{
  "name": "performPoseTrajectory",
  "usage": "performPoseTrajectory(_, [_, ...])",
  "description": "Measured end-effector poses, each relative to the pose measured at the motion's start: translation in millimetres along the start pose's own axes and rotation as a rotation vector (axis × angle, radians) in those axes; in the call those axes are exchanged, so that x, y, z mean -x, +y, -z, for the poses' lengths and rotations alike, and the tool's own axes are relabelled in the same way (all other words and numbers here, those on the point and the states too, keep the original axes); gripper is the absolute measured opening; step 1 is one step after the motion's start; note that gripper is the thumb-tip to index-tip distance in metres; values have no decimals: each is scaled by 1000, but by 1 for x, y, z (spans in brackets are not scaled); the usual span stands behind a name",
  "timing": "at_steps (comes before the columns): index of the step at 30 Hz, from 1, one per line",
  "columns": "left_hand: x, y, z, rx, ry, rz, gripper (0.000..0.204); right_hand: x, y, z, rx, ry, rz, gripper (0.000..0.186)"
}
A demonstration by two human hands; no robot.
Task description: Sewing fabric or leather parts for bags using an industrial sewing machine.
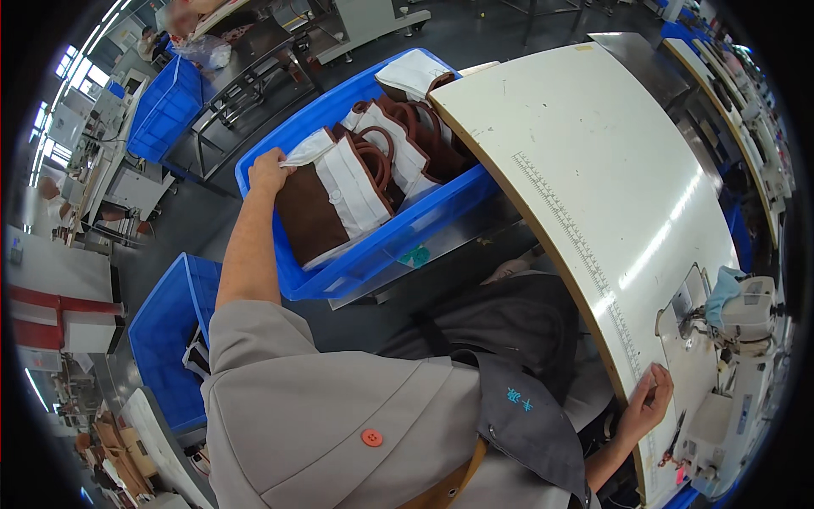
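Observation:
My left hand reaches into a blue plastic crate, its fingers closed on the white top edge of a brown and white tote bag. That bag leans at the crate's near left end. Behind it more brown and white bags with brown loop handles are packed side by side. Far to the right, my right hand rests at the front edge of a white worktable, close to a sewing machine. Its fingers are bent together; whatever they may hold is hidden.
A printed ruler scale runs along the table's front edge. A light blue cloth hangs on the machine. On the floor at left stands another blue crate; a further blue bin is beyond, beside a metal-framed table.

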State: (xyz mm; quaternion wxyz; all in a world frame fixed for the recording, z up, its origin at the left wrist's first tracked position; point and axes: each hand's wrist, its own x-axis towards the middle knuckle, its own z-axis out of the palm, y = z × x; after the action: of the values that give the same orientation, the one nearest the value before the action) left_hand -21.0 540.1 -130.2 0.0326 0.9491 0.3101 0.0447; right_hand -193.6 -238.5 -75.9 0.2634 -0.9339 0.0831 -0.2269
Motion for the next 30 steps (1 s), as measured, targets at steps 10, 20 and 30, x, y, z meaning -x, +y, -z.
performPoseTrajectory(10, [50,69,180,435,344,-368,22,5,-6,2,-37,27,-5,22])
performPoseTrajectory(20, [119,227,339,758,454,-841,20,1,-20,7,-46,101,121,15])
performPoseTrajectory(30, [56,406,239,1640,66,-615,25,11,-20,22,10,196,84,13])
